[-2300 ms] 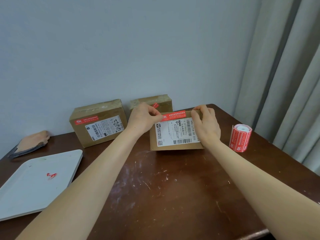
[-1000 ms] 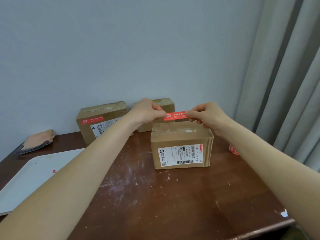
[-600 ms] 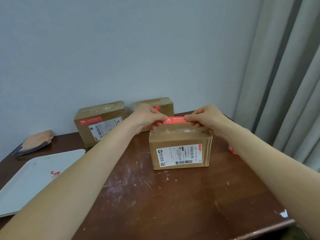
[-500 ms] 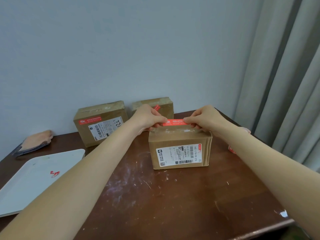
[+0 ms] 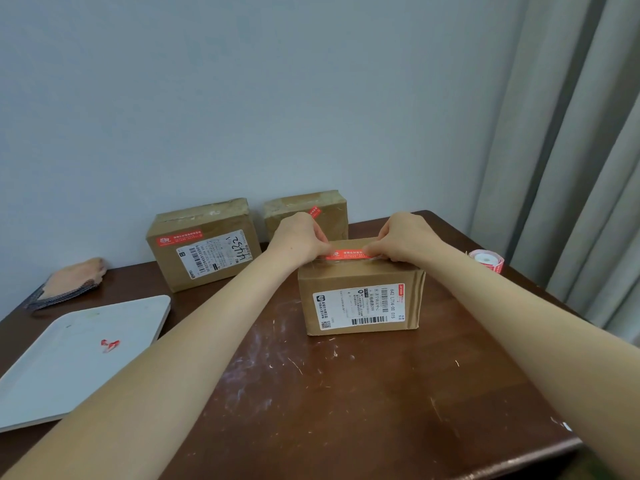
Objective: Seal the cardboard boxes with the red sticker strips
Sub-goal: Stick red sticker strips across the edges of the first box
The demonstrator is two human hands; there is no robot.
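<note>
A single wide-angle view looks from head height, forward and down across the table [image 5: 346, 393] toward the wall [image 5: 277, 98], which fills the upper half. It sits over the table's near edge, close enough that both forearms run in from the lower corners. The left hand [image 5: 299, 239] and right hand [image 5: 403, 240] meet near frame centre, pinching the strip [image 5: 348, 254] on the box [image 5: 360, 299]. The curtain [image 5: 571, 168] leans along the right edge.

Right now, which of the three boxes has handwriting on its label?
The back-left box, nearest the white tray: black marker digits on its label. The front box and back-middle box show none.
</note>
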